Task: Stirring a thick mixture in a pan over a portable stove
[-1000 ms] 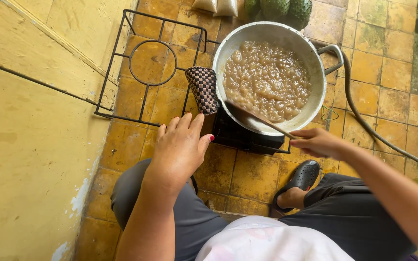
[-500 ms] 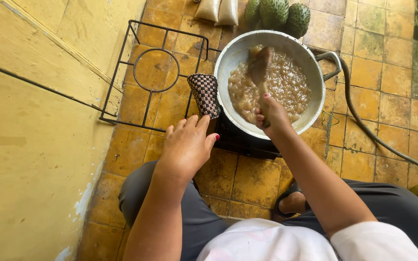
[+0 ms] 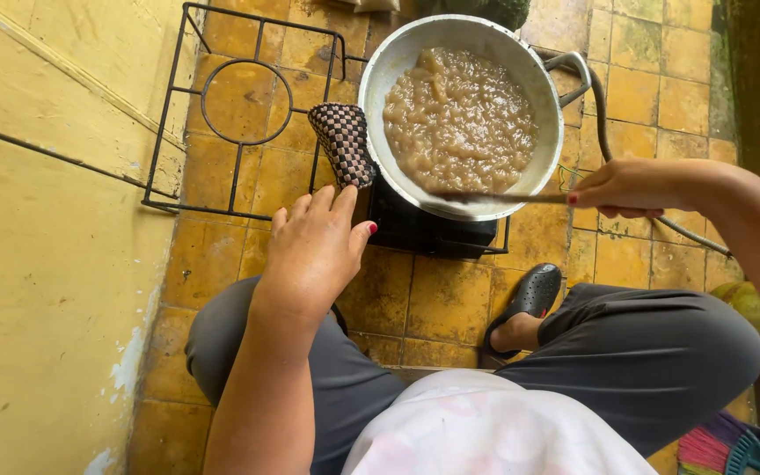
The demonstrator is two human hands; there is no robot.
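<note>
The right hand (image 3: 631, 187) gripped a long stirring stick (image 3: 499, 199) whose far end reached across the near rim of the metal pot (image 3: 380, 79), full of lumpy brown mash (image 3: 459, 121). The left hand (image 3: 314, 251) hovered open, fingers spread, just near of the checkered cloth (image 3: 342, 143) on the pot's left side. The pot sat on a black wire stove frame (image 3: 239, 105) on the yellow tiled floor (image 3: 450, 299).

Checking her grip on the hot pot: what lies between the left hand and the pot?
In the head view, a checkered pot holder lies between the left hand and the pot, against its rim, fingertips just short of it.
</note>
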